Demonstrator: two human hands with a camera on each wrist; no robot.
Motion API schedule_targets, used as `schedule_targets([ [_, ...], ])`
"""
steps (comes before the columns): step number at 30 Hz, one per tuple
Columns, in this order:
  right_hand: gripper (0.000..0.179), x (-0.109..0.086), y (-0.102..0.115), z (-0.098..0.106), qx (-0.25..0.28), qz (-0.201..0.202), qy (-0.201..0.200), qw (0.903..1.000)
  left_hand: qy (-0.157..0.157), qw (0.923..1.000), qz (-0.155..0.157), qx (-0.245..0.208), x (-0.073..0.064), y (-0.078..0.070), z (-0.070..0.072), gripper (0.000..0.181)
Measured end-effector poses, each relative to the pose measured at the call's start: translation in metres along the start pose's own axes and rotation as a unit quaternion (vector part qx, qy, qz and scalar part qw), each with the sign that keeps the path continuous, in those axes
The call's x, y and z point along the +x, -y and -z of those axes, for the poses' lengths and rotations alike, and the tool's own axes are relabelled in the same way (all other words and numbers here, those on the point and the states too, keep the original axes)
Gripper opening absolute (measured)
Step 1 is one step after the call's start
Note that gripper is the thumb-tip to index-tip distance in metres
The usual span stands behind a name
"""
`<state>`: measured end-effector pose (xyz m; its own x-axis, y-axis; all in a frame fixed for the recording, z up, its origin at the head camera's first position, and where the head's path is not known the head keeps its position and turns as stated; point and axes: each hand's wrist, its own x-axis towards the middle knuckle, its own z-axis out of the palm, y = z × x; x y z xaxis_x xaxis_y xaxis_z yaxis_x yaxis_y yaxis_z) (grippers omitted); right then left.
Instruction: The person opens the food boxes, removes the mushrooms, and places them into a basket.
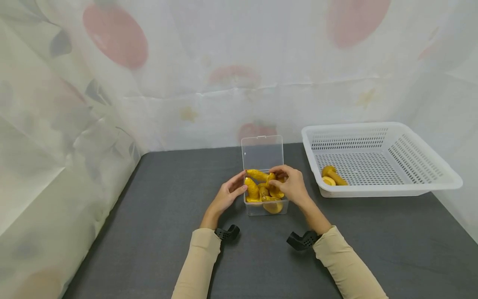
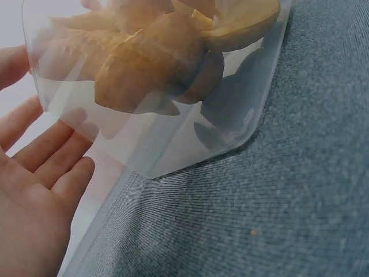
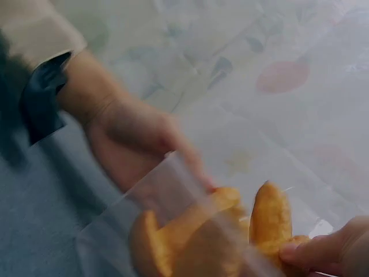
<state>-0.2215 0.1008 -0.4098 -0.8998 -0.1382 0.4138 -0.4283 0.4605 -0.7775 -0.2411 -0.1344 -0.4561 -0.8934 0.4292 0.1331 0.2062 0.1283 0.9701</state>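
Observation:
A clear plastic box [image 1: 267, 209] stands on the table with its hinged lid [image 1: 262, 153] raised at the back. Yellow-brown mushrooms [image 1: 252, 190] fill it, some reaching up to the rim. My left hand [image 1: 225, 196] is at the box's left side, its fairly straight fingers touching the wall and rim. In the left wrist view, mushrooms [image 2: 153, 66] show through the clear wall beside that hand [image 2: 40, 190]. At the right part of the box, my right hand [image 1: 293, 185] pinches a mushroom [image 1: 270, 178] between thumb and fingers, among the others.
To the right, a white perforated basket [image 1: 381, 190] holds a couple of mushrooms [image 1: 337, 177] in its near left corner. Behind the dark grey table [image 1: 160, 232] hangs a patterned white curtain [image 1: 231, 54], which also runs along the left side.

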Motion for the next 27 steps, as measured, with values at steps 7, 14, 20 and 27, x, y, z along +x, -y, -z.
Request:
schedule_targets([
  [7,0.03,0.001,0.003,0.006,0.056,-0.012,0.009,0.9983,0.002,0.9999,-0.015,0.002,-0.001,0.002,0.001,0.053],
  [14,0.032,0.003,0.004,0.014,0.08,-0.046,0.014,0.9956,0.005,0.9998,-0.021,0.003,-0.002,0.002,0.002,0.056],
  [20,0.034,0.004,0.004,0.024,0.101,-0.052,0.009,0.9935,0.008,0.9994,-0.034,0.006,-0.002,0.003,0.002,0.058],
  [27,0.035,0.004,0.002,0.033,0.093,-0.063,-0.007,0.9937,0.018,0.9991,-0.039,0.001,-0.002,0.003,0.002,0.063],
])
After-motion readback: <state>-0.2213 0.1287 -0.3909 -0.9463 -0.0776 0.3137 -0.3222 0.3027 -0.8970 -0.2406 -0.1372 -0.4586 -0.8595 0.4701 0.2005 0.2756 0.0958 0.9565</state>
